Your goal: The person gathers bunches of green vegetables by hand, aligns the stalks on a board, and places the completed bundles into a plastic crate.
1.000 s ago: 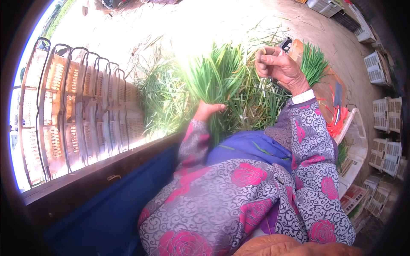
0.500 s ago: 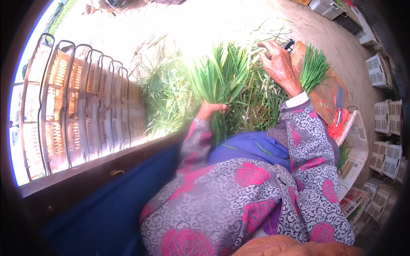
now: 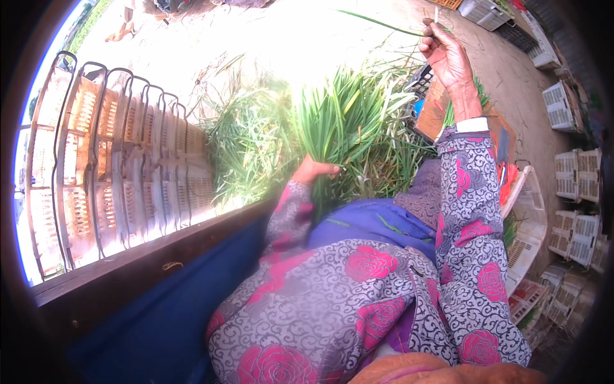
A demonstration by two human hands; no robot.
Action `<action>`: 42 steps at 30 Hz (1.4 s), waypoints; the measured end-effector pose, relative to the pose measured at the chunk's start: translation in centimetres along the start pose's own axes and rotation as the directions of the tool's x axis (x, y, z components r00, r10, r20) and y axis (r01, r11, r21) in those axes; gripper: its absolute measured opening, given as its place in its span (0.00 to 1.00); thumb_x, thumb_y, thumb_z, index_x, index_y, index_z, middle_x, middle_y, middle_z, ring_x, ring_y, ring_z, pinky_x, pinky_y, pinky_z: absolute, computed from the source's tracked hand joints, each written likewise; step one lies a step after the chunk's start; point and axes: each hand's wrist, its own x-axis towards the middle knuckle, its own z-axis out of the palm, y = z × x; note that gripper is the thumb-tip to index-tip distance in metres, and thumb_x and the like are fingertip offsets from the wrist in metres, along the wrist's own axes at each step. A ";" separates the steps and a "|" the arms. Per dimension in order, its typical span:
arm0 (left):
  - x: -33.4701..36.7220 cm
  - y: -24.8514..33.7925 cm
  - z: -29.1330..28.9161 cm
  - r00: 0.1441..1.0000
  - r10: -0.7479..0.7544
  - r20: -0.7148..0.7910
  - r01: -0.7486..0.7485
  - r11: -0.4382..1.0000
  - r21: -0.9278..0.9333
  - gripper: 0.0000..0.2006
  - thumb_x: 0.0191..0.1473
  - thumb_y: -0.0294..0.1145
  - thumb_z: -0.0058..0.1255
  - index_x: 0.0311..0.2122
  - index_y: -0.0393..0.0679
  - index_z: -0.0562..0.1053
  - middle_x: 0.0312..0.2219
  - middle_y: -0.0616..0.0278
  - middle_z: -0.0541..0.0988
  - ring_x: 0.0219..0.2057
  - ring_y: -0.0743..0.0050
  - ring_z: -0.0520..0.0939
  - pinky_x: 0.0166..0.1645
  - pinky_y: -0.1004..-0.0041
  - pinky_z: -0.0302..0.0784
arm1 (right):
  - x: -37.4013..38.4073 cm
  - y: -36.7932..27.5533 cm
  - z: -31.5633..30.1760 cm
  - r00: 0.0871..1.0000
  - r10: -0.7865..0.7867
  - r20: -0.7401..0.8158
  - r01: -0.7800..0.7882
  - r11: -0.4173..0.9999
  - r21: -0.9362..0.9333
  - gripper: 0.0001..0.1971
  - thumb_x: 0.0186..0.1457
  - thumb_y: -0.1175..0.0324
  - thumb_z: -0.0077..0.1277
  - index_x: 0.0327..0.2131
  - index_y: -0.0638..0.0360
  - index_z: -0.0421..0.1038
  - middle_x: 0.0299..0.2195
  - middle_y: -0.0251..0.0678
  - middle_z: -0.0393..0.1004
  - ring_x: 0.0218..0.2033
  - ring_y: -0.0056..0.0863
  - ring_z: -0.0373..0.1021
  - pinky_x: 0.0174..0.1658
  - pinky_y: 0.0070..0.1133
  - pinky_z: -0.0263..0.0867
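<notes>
My left hand (image 3: 316, 169) is closed around a bunch of long green chives (image 3: 336, 112), its leaf ends fanning out away from me. Higher up and to the right, my right hand (image 3: 451, 61) pinches a single chive leaf (image 3: 377, 24) between thumb and fingers; the leaf points left over the bright ground. A heap of loose leaves and stalks (image 3: 240, 141) spreads beneath and around the bunch. Partly behind my right wrist, another group of chives (image 3: 481, 95) lies on a brown board (image 3: 432, 105).
Red ties (image 3: 508, 182) hang at the board's near end, beside a white plastic crate (image 3: 531, 224). A row of pale crates in dark metal frames (image 3: 121, 160) stands on the left, past a wooden beam (image 3: 153, 262). More crates (image 3: 566, 105) line the right side.
My right hand has moved up and away from the heap and now holds a chive leaf out. My left hand keeps its grip on the bunch, nearly in place.
</notes>
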 end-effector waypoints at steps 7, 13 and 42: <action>0.5 -0.6 -0.9 0.999 0.033 0.035 -0.035 0.998 0.060 0.19 0.42 0.23 0.62 0.42 0.35 0.73 0.25 0.59 0.79 0.22 0.71 0.78 0.30 0.73 0.73 | -2.9 7.9 7.0 0.831 0.356 0.428 0.413 0.123 -0.903 0.19 0.56 0.64 0.54 0.49 0.62 0.72 0.24 0.45 0.74 0.28 0.38 0.73 0.34 0.32 0.68; -0.2 -0.4 -0.8 1.000 0.001 -0.019 -0.002 1.000 -0.012 0.29 0.42 0.23 0.64 0.52 0.36 0.68 0.26 0.60 0.79 0.24 0.70 0.79 0.32 0.72 0.76 | -1.7 8.0 5.2 0.995 -0.032 0.098 0.100 0.064 -0.993 0.12 0.59 0.65 0.53 0.43 0.60 0.78 0.28 0.39 0.80 0.27 0.26 0.74 0.33 0.26 0.70; 1.3 -1.9 0.7 0.989 0.027 -0.145 -0.041 0.995 -0.090 0.19 0.43 0.25 0.64 0.43 0.37 0.74 0.26 0.60 0.80 0.24 0.72 0.79 0.32 0.73 0.76 | -8.2 13.4 4.4 0.936 0.283 -0.210 -0.316 0.411 -0.855 0.19 0.54 0.68 0.50 0.47 0.67 0.76 0.29 0.41 0.82 0.26 0.25 0.79 0.26 0.20 0.72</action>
